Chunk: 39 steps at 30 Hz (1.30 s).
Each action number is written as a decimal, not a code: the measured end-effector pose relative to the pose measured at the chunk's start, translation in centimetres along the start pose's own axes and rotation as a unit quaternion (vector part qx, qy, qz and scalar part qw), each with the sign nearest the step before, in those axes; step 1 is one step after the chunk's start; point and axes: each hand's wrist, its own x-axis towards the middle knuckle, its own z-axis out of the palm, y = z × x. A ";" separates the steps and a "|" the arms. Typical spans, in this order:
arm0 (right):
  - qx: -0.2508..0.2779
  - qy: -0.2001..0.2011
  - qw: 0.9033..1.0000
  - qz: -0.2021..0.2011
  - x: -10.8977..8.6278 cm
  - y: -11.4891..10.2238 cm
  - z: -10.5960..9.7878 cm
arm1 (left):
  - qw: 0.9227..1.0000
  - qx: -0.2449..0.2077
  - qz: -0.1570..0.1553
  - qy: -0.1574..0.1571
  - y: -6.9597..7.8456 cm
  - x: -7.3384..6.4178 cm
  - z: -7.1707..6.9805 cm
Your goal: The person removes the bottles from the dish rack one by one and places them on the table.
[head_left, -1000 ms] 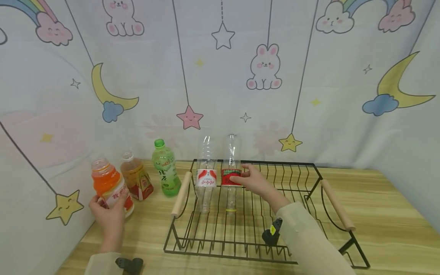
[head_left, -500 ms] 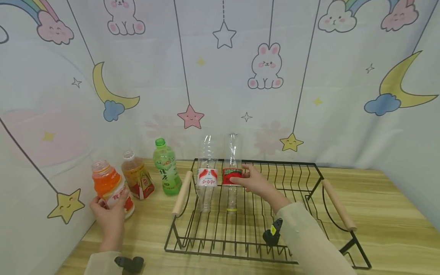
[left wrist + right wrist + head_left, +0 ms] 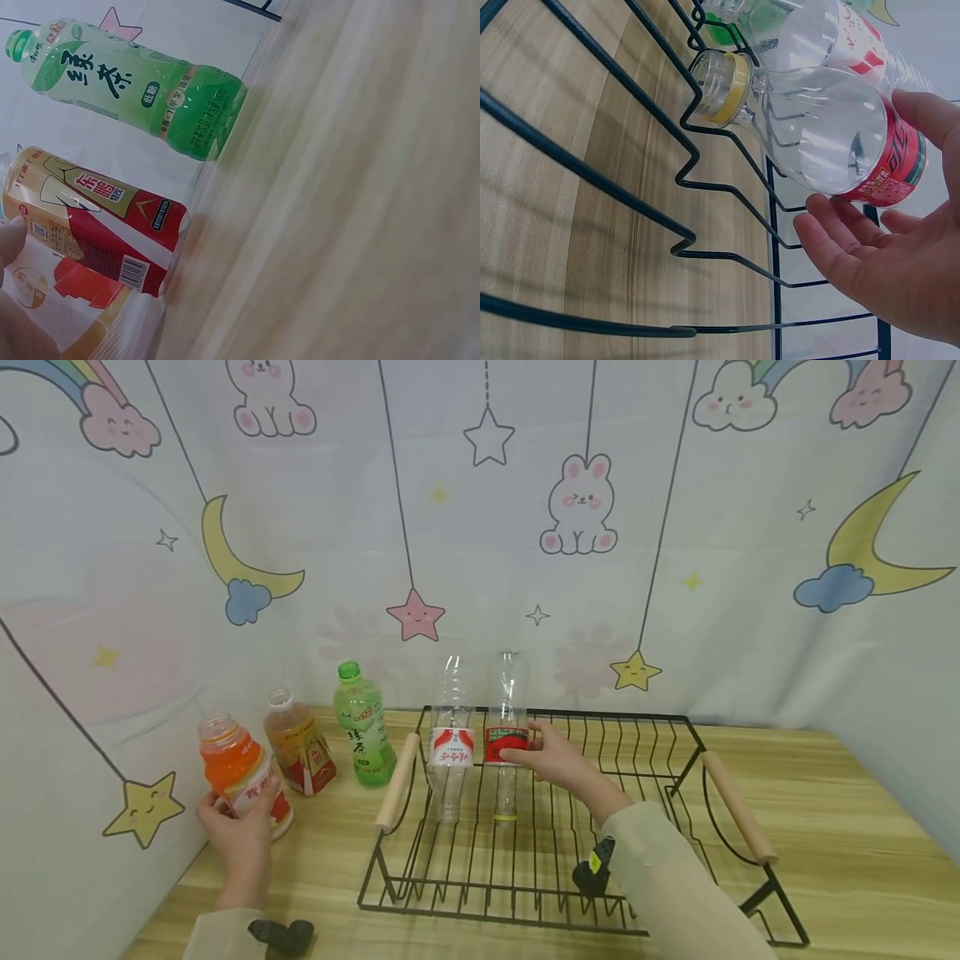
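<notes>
In the head view my left hand (image 3: 238, 839) grips a wide-mouthed, capless bottle of orange drink (image 3: 232, 764) at the far left, thumb and fingers around its label. My right hand (image 3: 561, 762) holds a clear plastic bottle with a red label (image 3: 507, 789), which stands neck-down in the black wire dish rack (image 3: 585, 910). In the right wrist view, the thumb lies on one side of this bottle and the fingertips (image 3: 817, 206) on the other; its yellow neck ring (image 3: 735, 86) sits among the wires. Beside it another clear bottle with a red-and-white label (image 3: 450, 747) also stands neck-down.
A capless red-and-yellow labelled bottle (image 3: 300, 747) and a green tea bottle with a green cap (image 3: 363, 727) stand between my left hand and the rack. Wooden handles (image 3: 738, 806) rise at the rack's sides. A patterned curtain (image 3: 480, 543) hangs close behind.
The bottle of orange drink has tipped slightly in my left hand, its mouth a little lower. My right hand and the bottle it holds stay in place.
</notes>
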 end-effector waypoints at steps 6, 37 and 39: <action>0.002 -0.005 1.000 -0.001 -0.1 0.0 -0.1 | 1.000 -0.005 -0.003 0.001 -0.2 0.1 0.2; 0.014 -0.024 1.000 0.009 0.3 0.5 0.3 | 1.000 -0.011 0.012 0.005 -0.6 0.5 0.2; 0.012 -0.022 1.000 0.008 0.3 0.5 0.3 | 1.000 -0.007 0.012 0.005 -0.6 0.5 0.3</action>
